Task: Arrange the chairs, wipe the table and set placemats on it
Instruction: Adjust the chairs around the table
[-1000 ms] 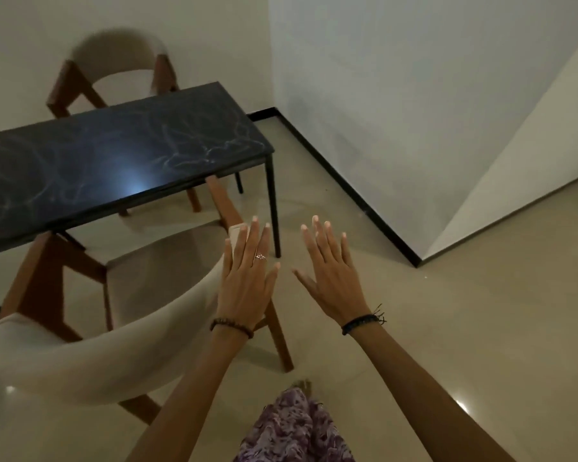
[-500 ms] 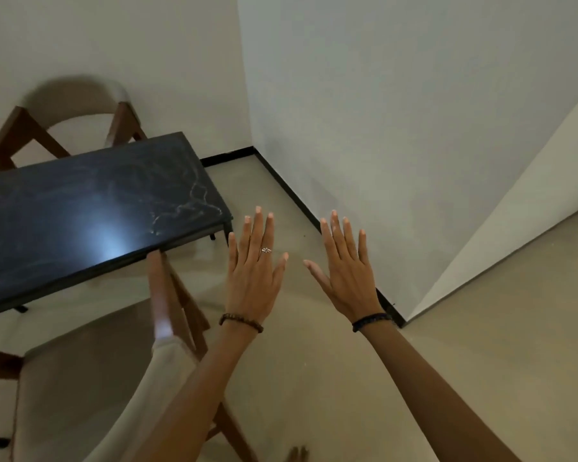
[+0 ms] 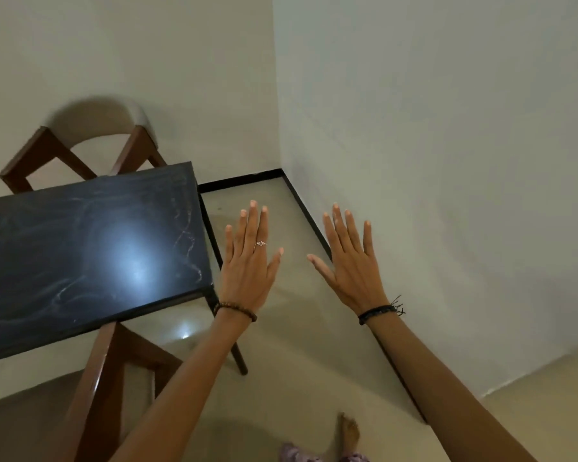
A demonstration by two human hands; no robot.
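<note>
A black marble-patterned table (image 3: 64,248) fills the left side, bare on top with a light glare. Behind it stands a chair (image 3: 80,141) with a cream curved back and brown wooden frame. A second chair (image 3: 104,371) of the same kind sits at the near side, its wooden leg and seat showing under the table edge. My left hand (image 3: 247,261) is held out flat, fingers spread, just right of the table's corner, holding nothing. Beside it, over the floor, my right hand (image 3: 351,265) is equally flat and empty. No placemat or cloth is in view.
A cream wall (image 3: 431,161) with a black skirting (image 3: 314,225) runs close along the right, meeting the back wall in a corner. Beige tiled floor (image 3: 281,361) lies between table and wall. My bare foot (image 3: 347,431) shows at the bottom.
The view has swung left and up: the table now sits nearer and the near chair has slid mostly out of frame. Both hands stay raised, flat and empty.
</note>
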